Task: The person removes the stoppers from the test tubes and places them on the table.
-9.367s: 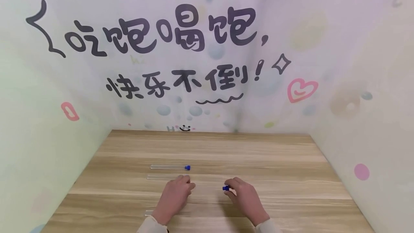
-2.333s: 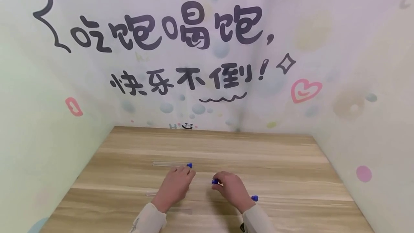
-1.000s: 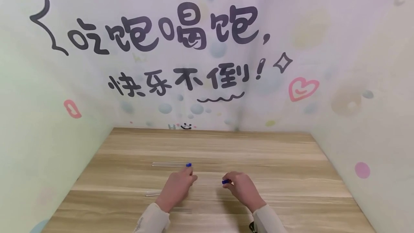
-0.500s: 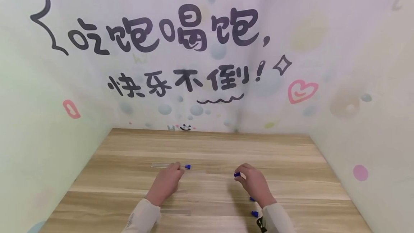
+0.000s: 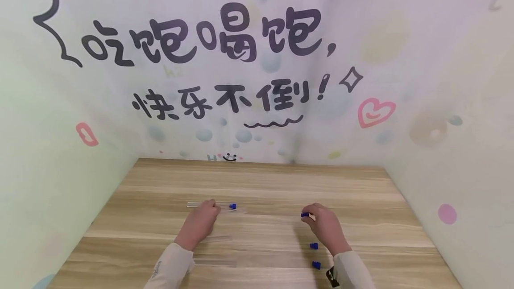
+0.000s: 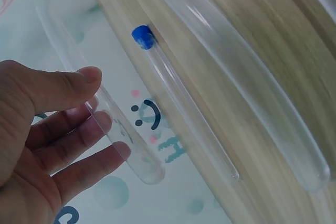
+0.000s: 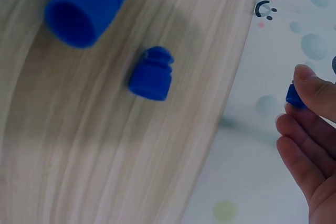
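My left hand [image 5: 201,222] pinches a clear, uncapped test tube [image 6: 139,156] between thumb and fingers. Just beyond it lies another test tube [image 6: 189,114] with a blue cap [image 6: 143,36] in its end. My right hand [image 5: 327,231] pinches a loose blue cap [image 7: 295,96] between thumb and forefinger, well to the right of the tubes. Two more blue caps, a farther one [image 5: 314,246] and a nearer one [image 5: 316,265], lie beside the right wrist. Two uncapped tubes, one farther [image 5: 221,238] and one nearer [image 5: 218,262], rest by the left forearm, which partly hides them.
The wood-grain tabletop [image 5: 265,182] meets a printed back wall [image 5: 257,101] with black lettering. Pale walls also stand along the left and right sides. A black tag [image 5: 332,276] shows at the right cuff.
Over the last second my hands have drawn apart, the left going left with the tube and the right going right with its cap. The two loose caps have come into view beside the right wrist.
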`<move>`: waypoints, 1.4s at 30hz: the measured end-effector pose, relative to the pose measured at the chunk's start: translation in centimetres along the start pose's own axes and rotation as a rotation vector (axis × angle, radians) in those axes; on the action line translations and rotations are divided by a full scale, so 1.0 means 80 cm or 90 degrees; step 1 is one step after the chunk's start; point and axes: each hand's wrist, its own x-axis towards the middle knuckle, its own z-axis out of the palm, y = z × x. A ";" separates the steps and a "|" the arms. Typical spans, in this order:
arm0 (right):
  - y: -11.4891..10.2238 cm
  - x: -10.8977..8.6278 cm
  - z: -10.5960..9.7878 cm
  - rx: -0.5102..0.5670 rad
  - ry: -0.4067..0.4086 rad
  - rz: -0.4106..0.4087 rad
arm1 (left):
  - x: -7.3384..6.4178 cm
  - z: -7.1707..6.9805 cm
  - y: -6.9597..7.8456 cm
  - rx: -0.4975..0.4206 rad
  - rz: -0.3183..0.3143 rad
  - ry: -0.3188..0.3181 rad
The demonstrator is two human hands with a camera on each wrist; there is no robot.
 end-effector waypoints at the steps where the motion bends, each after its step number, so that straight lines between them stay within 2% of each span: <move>1: 0.002 0.000 0.000 0.001 -0.007 0.007 | -0.001 0.002 -0.002 0.002 -0.001 -0.002; 7: 0.015 -0.005 0.004 -0.009 -0.033 0.034 | -0.005 0.011 -0.017 0.018 -0.001 -0.006; 14: 0.028 -0.014 0.011 -0.035 -0.064 0.048 | -0.010 0.021 -0.029 -0.006 -0.005 -0.014; 20: 0.033 -0.016 0.014 -0.039 -0.083 0.062 | -0.012 0.027 -0.036 -0.005 -0.022 -0.039; 25: 0.037 -0.018 0.018 -0.030 -0.121 0.082 | -0.013 0.027 -0.038 0.015 -0.023 -0.057; 28: 0.040 -0.019 0.020 -0.033 -0.132 0.092 | -0.013 0.031 -0.040 0.012 -0.016 -0.051; 31: 0.043 -0.020 0.023 -0.033 -0.129 0.093 | -0.014 0.039 -0.045 -0.006 0.000 -0.027; 32: 0.043 -0.021 0.023 -0.033 -0.126 0.092 | -0.015 0.050 -0.050 -0.002 0.016 -0.007; 36: 0.043 -0.021 0.024 -0.034 -0.119 0.091 | -0.017 0.055 -0.053 -0.015 0.024 0.007; 38: 0.044 -0.022 0.024 -0.036 -0.120 0.092 | -0.016 0.051 -0.050 -0.018 0.011 -0.009; 39: 0.044 -0.022 0.025 -0.037 -0.121 0.093 | -0.016 0.041 -0.045 -0.025 -0.009 -0.033; 42: 0.045 -0.022 0.025 -0.038 -0.126 0.096 | -0.014 0.034 -0.040 -0.024 -0.035 -0.069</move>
